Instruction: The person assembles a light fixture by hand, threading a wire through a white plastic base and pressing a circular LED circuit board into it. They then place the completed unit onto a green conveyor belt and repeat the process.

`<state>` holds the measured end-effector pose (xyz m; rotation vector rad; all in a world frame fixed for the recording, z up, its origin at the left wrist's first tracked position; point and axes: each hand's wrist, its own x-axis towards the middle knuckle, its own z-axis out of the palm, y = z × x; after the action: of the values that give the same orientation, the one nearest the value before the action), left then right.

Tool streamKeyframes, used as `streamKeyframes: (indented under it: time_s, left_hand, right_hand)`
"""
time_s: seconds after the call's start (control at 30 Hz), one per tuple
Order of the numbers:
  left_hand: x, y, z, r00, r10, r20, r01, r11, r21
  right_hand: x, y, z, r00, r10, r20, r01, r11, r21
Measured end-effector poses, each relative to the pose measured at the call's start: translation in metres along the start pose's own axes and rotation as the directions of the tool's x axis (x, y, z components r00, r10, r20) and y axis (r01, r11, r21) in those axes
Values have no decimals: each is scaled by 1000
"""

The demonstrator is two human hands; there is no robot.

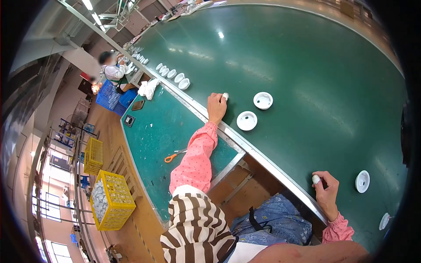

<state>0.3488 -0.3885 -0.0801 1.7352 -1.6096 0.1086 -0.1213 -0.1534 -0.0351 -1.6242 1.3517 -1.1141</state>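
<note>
My left hand (216,108) rests on the green surface near its metal edge, fingers curled, with a white covering on one fingertip. Close to its right are two round white dishes, one (247,120) nearer the edge and another (263,101) farther in, each with a dark hole. My right hand (326,189) is closed on the same surface, its thumb tip also wrapped in white. To its right lies a white dish (362,181). Neither hand touches a dish, and the insides of both fists are hidden.
A row of white dishes (179,78) runs along the edge, upper left. Orange scissors (170,158), a phone (138,105) and a white cloth (149,88) lie on the side table (153,131). Yellow crates (115,206) stand on the floor. A co-worker (113,70) works at the far left.
</note>
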Motion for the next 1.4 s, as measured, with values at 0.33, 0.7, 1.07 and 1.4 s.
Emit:
streamKeyframes:
  time_s: [0.33,0.7,1.07,1.4]
  left_hand:
    - [6,0,-4,995,-81,55,84,995,-53]
    - [7,-3,-1,997,-65,49,68,996,-61]
    - [10,1,-4,997,-57,54,59,998,-32]
    - [147,-19,-119,916,-226,-333,244,970,15]
  right_hand:
    - [1,-4,-2,999,50,11,-50,998,22]
    - [0,2,-2,998,65,12,-65,998,26]
    - [1,1,-1,997,66,29,-67,997,38]
    - [2,2,-1,989,146,-17,-143,982,125]
